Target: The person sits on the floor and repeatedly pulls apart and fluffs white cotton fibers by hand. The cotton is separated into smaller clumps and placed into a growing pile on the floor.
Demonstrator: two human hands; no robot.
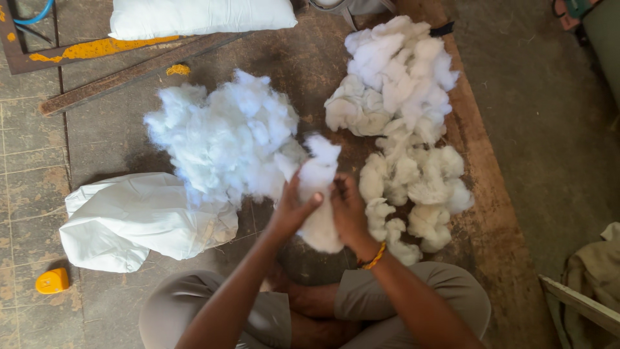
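A tuft [318, 194] of white fibre is gripped between both hands just above the crossed legs of a person seated on the floor. The left hand [292, 210] is closed on the tuft's left side, with the thumb laid across its front; the right hand [349, 213] is closed on its right side, fingers pressed into the fibre, and an orange band [373, 256] is worn at that wrist. The tuft is held upright, its top reaching up beside a loose fluffy heap [226, 139] of bluish-white fibre that lies just left of the hands. A second pile [403, 129] of denser, creamier clumps is spread to the right, from the far end down to a spot close by the right wrist. A crumpled white bag [135, 223] lies on the floor to the left, touched by the fluffy heap's lower edge. A stuffed white pillow [200, 16] is seen at the top, resting near a rusty metal bar [129, 74]. A small orange object [53, 281] sits at the lower left, well apart from the hands.
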